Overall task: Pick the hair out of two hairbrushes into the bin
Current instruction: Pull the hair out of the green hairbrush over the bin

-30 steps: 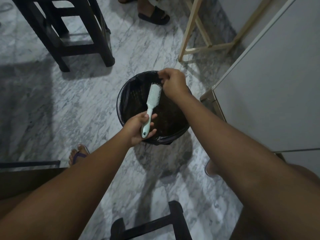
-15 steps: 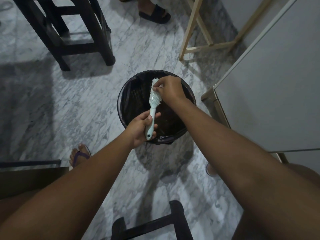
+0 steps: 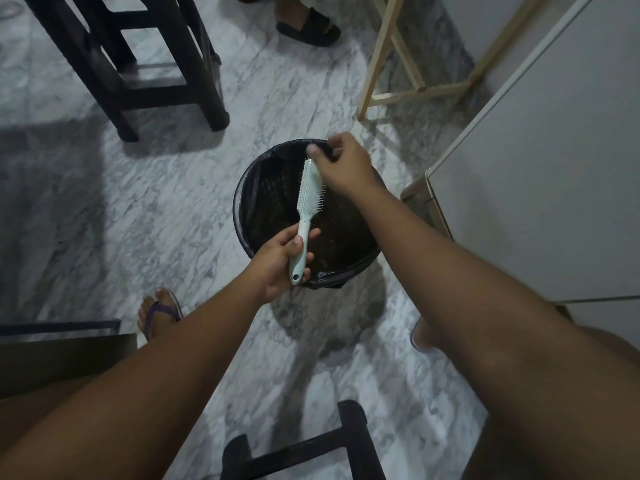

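Note:
A pale green hairbrush (image 3: 309, 192) hangs over the round black bin (image 3: 246, 202), bristles facing right. My left hand (image 3: 282, 259) grips its handle near the bin's front rim. My right hand (image 3: 341, 161) is at the far tip of the brush head, fingers curled and pinched together; any hair between them is too fine to make out. Only one hairbrush is in view. The bin is lined with a dark bag.
The bin stands on a marble floor. A dark wooden stool (image 3: 145, 64) stands at the back left, a light wooden frame (image 3: 391, 57) at the back right, a white cabinet (image 3: 536, 168) on the right. Another person's sandalled foot (image 3: 308, 26) is at the top. A dark stool (image 3: 301, 445) is near me.
My right hand went from the bin's far rim down onto the bristles, then pulled up to the brush's far tip. The left hand kept the handle almost still.

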Demonstrator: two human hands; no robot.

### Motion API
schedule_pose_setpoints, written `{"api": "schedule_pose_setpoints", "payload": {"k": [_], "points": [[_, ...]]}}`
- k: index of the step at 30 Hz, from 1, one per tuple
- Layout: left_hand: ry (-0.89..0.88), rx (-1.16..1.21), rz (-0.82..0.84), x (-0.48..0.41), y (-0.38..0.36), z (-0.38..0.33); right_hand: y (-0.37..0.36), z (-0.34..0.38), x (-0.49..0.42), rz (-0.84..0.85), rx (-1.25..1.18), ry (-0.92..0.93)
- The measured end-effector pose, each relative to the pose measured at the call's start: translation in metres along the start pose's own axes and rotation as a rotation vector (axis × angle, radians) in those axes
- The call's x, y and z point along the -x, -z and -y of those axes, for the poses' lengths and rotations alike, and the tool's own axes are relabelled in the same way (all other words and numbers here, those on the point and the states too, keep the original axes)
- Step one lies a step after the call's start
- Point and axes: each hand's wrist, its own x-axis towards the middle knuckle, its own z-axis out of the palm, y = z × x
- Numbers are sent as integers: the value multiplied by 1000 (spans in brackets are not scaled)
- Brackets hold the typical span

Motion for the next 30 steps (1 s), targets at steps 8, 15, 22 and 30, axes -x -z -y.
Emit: {"api": "schedule_pose_setpoints", "payload": {"k": [8, 15, 22, 30], "points": [[-10, -79, 24, 5, 0, 1, -11, 10, -1, -47, 47, -4], [1, -28, 36, 5, 1, 2, -10, 7, -14, -28, -110, -135], [11, 124, 74, 5, 5, -2, -8, -11, -12, 42, -592, -301], [3, 200, 88, 2, 2, -11, -21, -54, 20, 125, -159, -262]]}}
